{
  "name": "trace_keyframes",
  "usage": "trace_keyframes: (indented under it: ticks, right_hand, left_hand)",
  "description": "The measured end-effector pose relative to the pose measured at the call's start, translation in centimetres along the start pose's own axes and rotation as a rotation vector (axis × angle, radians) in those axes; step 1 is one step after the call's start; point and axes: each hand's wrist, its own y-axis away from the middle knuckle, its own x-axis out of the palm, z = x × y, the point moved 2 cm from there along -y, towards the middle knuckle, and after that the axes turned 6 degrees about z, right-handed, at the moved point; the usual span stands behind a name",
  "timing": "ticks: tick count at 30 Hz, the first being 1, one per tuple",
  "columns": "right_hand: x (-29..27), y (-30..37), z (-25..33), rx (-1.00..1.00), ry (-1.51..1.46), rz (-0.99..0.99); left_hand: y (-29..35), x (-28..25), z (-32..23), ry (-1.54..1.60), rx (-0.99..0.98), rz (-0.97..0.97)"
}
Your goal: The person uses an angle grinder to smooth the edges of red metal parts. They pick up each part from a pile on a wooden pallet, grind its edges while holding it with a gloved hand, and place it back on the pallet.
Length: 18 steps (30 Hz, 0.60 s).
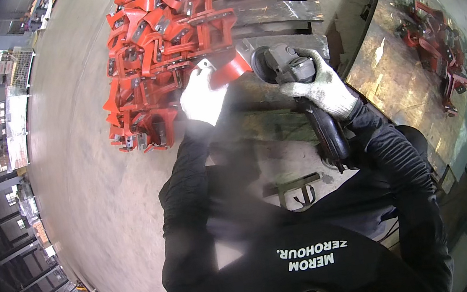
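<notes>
My left hand [203, 99], in a white glove, is closed on a red-painted metal bracket [230, 71] with bare metal at its ends. In my right hand [325, 86], also gloved, is an angle grinder [288, 62], gripped around its head. Its dark body [327, 130] slants down toward my right forearm. The grinding disc [261, 65] sits at the bracket's right end; whether they touch, I cannot tell.
Several red metal brackets [165, 39] lie heaped beyond and left of my left hand. A slatted wooden pallet [269, 14] extends ahead. On the right, a worn tabletop [393, 70] carries more red brackets [438, 51]. Concrete floor [84, 143] spreads left.
</notes>
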Motion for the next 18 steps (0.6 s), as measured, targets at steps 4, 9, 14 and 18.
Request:
trace_keyframes:
  ticks: [4,9,14,18]
  right_hand:
    - [-0.4,-0.1,-0.9,-0.038,0.026,0.001]
    - [-0.7,-0.4,-1.1,-0.031,0.046,-0.017]
    - [-1.0,-0.4,-1.9,-0.068,0.065,-0.008]
    - [-0.4,-0.3,-1.0,-0.029,-0.09,-0.03]
  left_hand:
    - [-0.4,-0.2,0.0,0.024,-0.002,-0.021]
    - [-0.3,-0.7,-1.1,-0.013,0.027,-0.02]
    - [-0.4,-0.1,-0.1,-0.018,0.086,-0.078]
    - [0.1,-0.4,-1.6,-0.064,0.061,0.013]
